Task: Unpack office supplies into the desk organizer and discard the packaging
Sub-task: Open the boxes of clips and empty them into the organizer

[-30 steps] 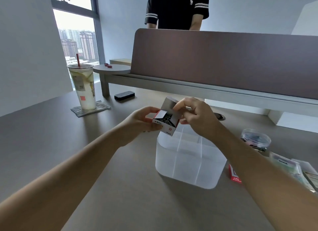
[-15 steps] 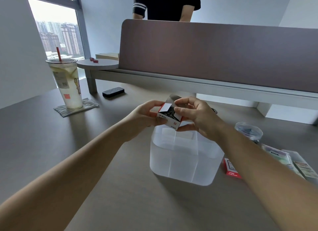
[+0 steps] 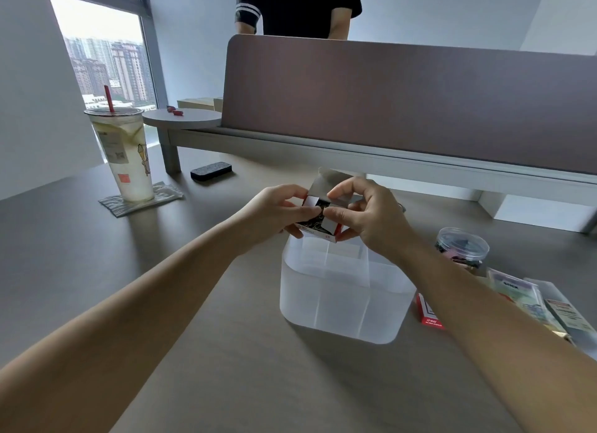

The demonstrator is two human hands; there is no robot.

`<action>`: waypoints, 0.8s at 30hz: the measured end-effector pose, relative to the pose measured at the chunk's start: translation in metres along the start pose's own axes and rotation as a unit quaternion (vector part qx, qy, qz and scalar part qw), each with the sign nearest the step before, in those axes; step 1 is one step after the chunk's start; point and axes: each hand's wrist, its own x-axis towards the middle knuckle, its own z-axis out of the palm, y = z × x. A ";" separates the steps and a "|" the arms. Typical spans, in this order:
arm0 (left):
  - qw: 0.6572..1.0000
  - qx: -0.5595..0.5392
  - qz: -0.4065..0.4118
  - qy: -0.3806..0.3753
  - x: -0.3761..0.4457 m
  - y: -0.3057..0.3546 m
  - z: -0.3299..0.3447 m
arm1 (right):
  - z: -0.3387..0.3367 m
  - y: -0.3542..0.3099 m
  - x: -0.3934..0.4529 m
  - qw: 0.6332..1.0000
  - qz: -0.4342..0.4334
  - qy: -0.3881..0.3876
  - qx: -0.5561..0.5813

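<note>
A small red-and-white cardboard box [image 3: 331, 230] is held between both hands, just above the far edge of the frosted plastic desk organizer [image 3: 339, 306]. My left hand [image 3: 274, 211] grips its left side. My right hand [image 3: 365, 213] pinches the right side and a flap. The grey lid flap [image 3: 329, 187] stands open and dark binder clips show inside. The organizer has several compartments and looks empty.
A clear round jar [image 3: 462, 247], a red box [image 3: 428, 313] and flat packets [image 3: 529, 295] lie right of the organizer. An iced drink cup [image 3: 124, 155] on a coaster and a black eraser block [image 3: 210, 171] sit far left. A person stands behind the brown divider [image 3: 403, 100].
The box's top flaps have been folded wider open and the clips inside are exposed. Both hands shifted their hold on the box; it stays above the organizer.
</note>
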 end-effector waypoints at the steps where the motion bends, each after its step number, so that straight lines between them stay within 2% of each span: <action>1: 1.000 0.000 0.004 0.005 0.000 0.001 0.000 | 0.001 -0.001 0.000 1.000 -0.005 0.003 -0.006; 15: 0.997 0.061 0.043 0.034 0.004 -0.008 -0.002 | 0.004 0.004 -0.003 1.000 0.010 -0.018 0.013; 24: 0.988 0.117 0.076 0.062 0.000 -0.015 -0.001 | 0.012 0.003 -0.004 0.999 0.024 0.007 -0.028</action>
